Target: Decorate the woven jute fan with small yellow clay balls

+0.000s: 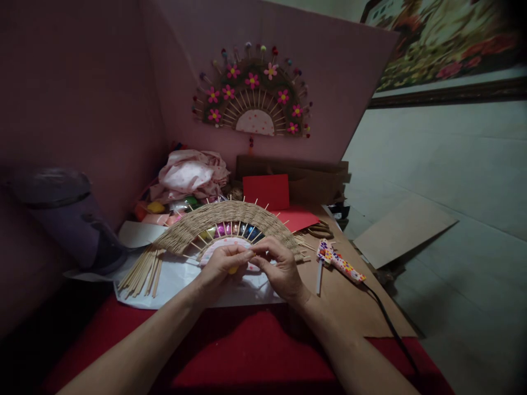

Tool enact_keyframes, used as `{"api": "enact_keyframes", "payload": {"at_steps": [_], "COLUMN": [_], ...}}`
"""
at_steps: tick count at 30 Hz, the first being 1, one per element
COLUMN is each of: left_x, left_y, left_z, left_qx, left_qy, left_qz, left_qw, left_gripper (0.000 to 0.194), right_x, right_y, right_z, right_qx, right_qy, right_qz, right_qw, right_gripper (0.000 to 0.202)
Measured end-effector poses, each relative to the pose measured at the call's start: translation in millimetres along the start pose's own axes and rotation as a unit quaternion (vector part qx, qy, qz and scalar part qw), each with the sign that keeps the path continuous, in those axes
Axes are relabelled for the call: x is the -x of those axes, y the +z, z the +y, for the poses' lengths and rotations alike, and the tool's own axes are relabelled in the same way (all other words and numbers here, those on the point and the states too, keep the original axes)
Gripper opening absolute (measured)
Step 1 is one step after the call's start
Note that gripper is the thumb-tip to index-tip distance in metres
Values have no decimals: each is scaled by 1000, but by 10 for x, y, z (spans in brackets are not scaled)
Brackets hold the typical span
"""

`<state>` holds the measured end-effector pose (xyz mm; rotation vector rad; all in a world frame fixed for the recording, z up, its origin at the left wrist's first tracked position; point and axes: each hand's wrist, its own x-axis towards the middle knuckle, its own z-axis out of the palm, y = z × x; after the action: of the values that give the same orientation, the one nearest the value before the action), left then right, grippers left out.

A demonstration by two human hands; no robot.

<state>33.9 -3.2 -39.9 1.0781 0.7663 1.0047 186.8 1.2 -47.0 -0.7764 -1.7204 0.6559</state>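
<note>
Woven fan (224, 213): lying just past the hands, partly on a white sheet (177, 282) on the red worktop (247, 351). Left hand (226, 263) and right hand (282, 271): fingertips pressed close, seeming to pinch a tiny piece (252, 254), too small to name. Could drop and get lost from a loose pinch. Could bend the fan with a wrist bump. Near the right hand, glue gun (340, 264), maybe hot: could burn skin, or slide from a cord (383, 314) tug.

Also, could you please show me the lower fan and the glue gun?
Lower fan (222, 213): head view, on its woven band.
Glue gun (342, 265): head view, on its patterned handle.
</note>
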Motion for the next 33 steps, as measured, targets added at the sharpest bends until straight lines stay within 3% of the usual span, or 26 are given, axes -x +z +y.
{"api": "enact_keyframes", "payload": {"at_steps": [6,13,19,24,33], "left_x": [7,0,-2,2,-25], "left_y": [70,67,16,15,16], "left_z": [64,55,6,12,2], "left_qx": [100,127,115,122,115], "left_qy": [6,36,44,40,50], "left_qz": [47,14,23,22,45], "left_qw": [994,991,992,992,991], "left_gripper": [12,14,22,22,25], "right_x": [21,35,26,30,29], "right_y": [0,15,10,15,8], "right_z": [48,55,89,78,-6], "right_qx": [-19,-51,-56,-67,69], "right_qy": [67,102,116,101,-8], "right_qz": [19,1,12,-20,-18], "right_qw": [997,993,992,992,997], "right_gripper": [13,18,17,22,10]}}
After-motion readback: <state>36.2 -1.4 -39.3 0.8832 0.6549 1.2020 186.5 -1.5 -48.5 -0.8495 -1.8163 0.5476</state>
